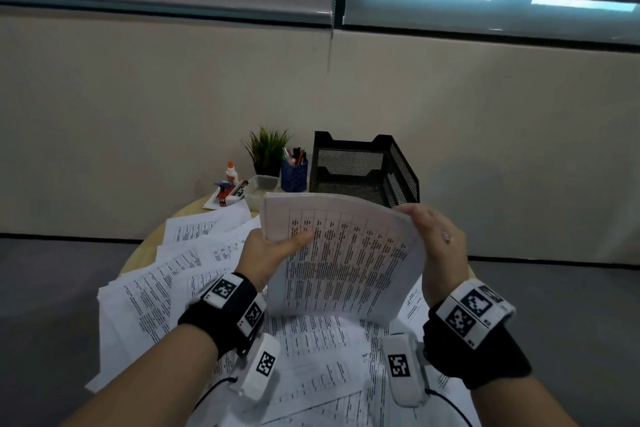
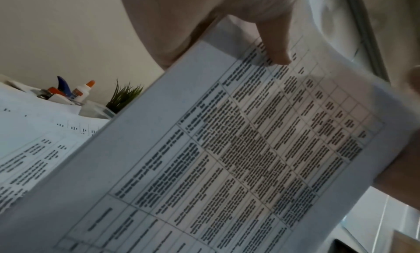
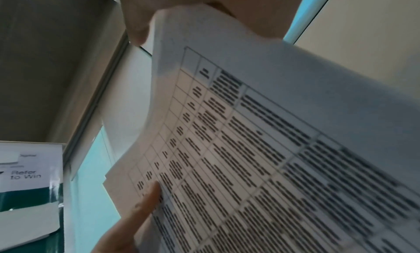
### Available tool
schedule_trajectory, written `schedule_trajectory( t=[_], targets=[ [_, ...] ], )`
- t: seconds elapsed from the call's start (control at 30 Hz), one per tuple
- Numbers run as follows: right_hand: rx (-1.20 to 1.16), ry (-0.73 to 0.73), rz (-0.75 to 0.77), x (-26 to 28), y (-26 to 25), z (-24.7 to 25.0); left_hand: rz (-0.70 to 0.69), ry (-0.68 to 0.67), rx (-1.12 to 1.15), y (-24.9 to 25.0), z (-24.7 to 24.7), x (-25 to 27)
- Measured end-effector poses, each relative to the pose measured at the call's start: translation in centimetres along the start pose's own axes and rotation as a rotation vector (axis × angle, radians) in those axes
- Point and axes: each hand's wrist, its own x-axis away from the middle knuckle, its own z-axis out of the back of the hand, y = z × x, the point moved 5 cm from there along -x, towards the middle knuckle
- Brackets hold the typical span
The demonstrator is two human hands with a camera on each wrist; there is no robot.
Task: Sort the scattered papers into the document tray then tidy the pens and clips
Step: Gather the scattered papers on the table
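A stack of printed papers [image 1: 343, 257] with tables is held up above the round table, tilted toward me. My left hand [image 1: 273, 250] grips its left edge, thumb on the top sheet. My right hand [image 1: 436, 243] curls over its upper right corner. The left wrist view shows the stack [image 2: 238, 158] with my thumb [image 2: 272, 46] pressed on it; the right wrist view shows the same stack [image 3: 272, 149] close up. More loose papers [image 1: 162, 295] lie scattered over the table. The black mesh document tray [image 1: 363, 167] stands just behind the stack. A blue pen holder [image 1: 293, 175] holds several pens.
At the back left stand a small green plant [image 1: 268, 149], a glue bottle [image 1: 231, 173], a clear plastic box [image 1: 261, 189] and a stapler with small items [image 1: 227, 194]. A beige wall runs right behind the table. Grey floor lies on both sides.
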Motion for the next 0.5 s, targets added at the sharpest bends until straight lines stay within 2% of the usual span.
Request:
schedule_trajectory(
  t=[0.3,0.4,0.5],
  targets=[
    [-0.009,0.146,-0.014,-1.3,0.4,0.6,0.002,-0.156,0.000,0.1,-0.6,-0.3],
    [-0.033,0.115,0.014,-1.4,0.3,0.6,0.021,-0.142,-0.023,0.0,-0.4,-0.5],
    [-0.009,-0.007,0.051,-0.6,0.6,0.6,0.069,-0.071,-0.004,-0.6,0.3,-0.8]
  ],
)
